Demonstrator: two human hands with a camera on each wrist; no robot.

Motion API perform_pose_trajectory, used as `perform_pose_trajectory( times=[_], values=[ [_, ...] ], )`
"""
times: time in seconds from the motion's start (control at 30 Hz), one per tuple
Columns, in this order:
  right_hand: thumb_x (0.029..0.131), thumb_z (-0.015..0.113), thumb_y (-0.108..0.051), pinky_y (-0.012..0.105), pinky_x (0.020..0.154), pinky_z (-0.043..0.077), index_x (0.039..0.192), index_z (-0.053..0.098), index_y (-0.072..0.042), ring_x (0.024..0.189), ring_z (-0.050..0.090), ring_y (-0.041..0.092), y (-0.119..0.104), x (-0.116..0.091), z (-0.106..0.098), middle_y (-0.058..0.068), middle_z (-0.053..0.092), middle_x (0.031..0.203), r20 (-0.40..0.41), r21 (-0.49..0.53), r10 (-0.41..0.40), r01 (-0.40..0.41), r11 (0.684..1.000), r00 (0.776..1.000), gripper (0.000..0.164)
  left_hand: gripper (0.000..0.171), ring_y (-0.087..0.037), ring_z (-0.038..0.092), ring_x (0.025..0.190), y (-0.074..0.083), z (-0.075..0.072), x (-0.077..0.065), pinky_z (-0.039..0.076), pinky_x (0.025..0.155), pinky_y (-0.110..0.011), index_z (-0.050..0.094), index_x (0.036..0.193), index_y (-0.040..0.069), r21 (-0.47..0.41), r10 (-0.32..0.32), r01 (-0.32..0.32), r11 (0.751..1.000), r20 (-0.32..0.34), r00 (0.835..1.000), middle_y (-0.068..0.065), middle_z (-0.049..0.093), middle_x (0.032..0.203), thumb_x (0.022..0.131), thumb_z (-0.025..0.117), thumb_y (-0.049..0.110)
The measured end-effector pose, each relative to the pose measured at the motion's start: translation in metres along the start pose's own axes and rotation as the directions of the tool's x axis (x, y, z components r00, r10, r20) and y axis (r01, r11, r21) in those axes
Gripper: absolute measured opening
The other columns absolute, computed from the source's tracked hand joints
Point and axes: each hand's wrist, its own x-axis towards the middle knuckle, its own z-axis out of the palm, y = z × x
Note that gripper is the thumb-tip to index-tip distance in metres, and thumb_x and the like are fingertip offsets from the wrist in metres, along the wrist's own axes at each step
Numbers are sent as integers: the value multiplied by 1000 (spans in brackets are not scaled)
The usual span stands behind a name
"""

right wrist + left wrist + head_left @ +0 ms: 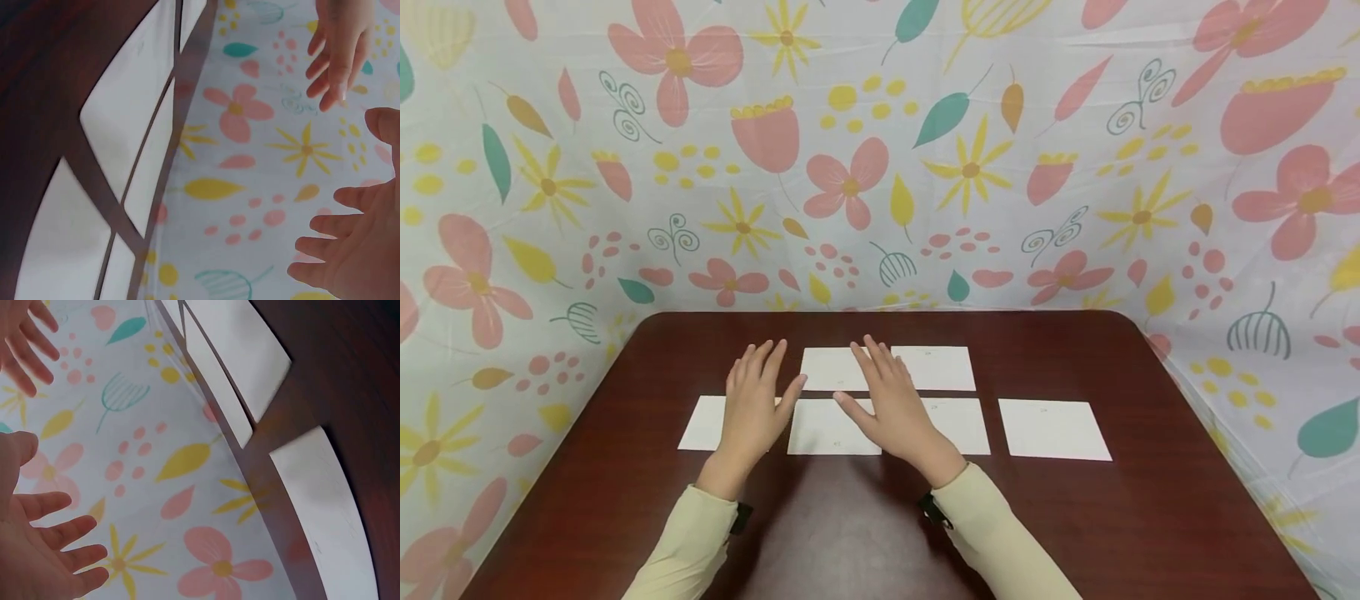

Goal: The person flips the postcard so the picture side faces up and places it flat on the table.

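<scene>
Several white paper cards lie flat in two rows on the table. My left hand (752, 408) is raised over the near-left card (702, 423), fingers spread and holding nothing. With straight, parted fingers and nothing in its grasp, my right hand (893, 410) hovers over the two middle cards of the near row, the left one (820, 432) and the right one (966, 427). It also overlaps the back-left card (827, 367) in the head view. Beside that lies the back-right card (940, 371). Small faint marks show on some cards. Both wrist views show the hands raised off the surface.
Apart from the others, a further card (1055, 429) lies at the right end of the near row. The dark red-brown table (1180, 508) has rounded far corners. A floral-print cloth (880, 167) hangs behind it and along both sides.
</scene>
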Motion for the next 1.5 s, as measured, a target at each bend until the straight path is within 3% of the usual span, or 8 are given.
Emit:
perform_pose_trajectory(
  times=[0.23,0.43,0.53,0.67,1.03,1.13,1.33,1.5],
  values=[
    [100,46,-41,51,113,22,152,26,-6,144,20,31,-12,10,17,15,21,157,90,178,12,-28,984,996,65,55,-48,35,129,-25,-9,-4,24,103,-66,45,138,-5,-69,-74,71,995,-32,997,-28,45,135,93,64,19],
    [101,46,-37,46,113,26,151,26,-5,144,20,25,-24,16,36,12,22,157,199,329,40,-105,938,979,62,55,-49,35,126,-43,-14,-8,24,101,-66,41,140,-7,-142,-221,226,964,48,974,-31,41,137,94,60,16],
    [101,47,-34,42,113,26,150,27,-4,143,24,23,-30,19,47,12,25,156,236,392,45,-138,909,971,62,57,-49,32,129,-51,-17,-8,25,102,-65,36,143,-8,-160,-303,320,934,124,945,-32,35,140,95,57,16],
    [100,48,-34,41,111,32,150,29,-2,139,33,28,-41,21,60,13,31,153,296,477,74,-214,852,952,62,60,-51,26,133,-62,-23,-8,25,105,-63,29,145,-11,-151,-389,429,891,234,891,-35,28,144,97,52,18],
    [93,59,-27,41,97,46,146,32,4,131,43,33,-60,24,95,22,35,149,465,666,231,-509,545,855,67,70,-59,18,131,-97,-29,-8,24,105,-65,15,143,-20,-53,-507,594,802,464,726,-45,16,142,98,46,24],
    [91,61,-27,42,98,45,145,33,5,132,43,33,-63,26,100,22,36,148,468,682,268,-537,496,842,69,71,-59,17,131,-104,-30,-8,23,105,-65,13,142,-22,-44,-518,615,787,492,699,-47,14,141,98,45,24],
    [90,61,-27,46,106,37,144,31,10,138,32,35,-64,26,104,26,32,149,486,708,267,-554,439,832,72,72,-60,15,131,-113,-29,-10,22,107,-63,10,138,-26,-18,-533,644,765,545,648,-50,12,139,98,42,24],
    [90,61,-26,45,107,35,144,28,12,139,29,36,-64,24,105,28,30,149,509,714,267,-575,400,818,74,73,-60,16,131,-115,-27,-11,23,107,-63,9,138,-27,-6,-545,661,751,558,625,-50,13,139,98,42,24]
  ],
)
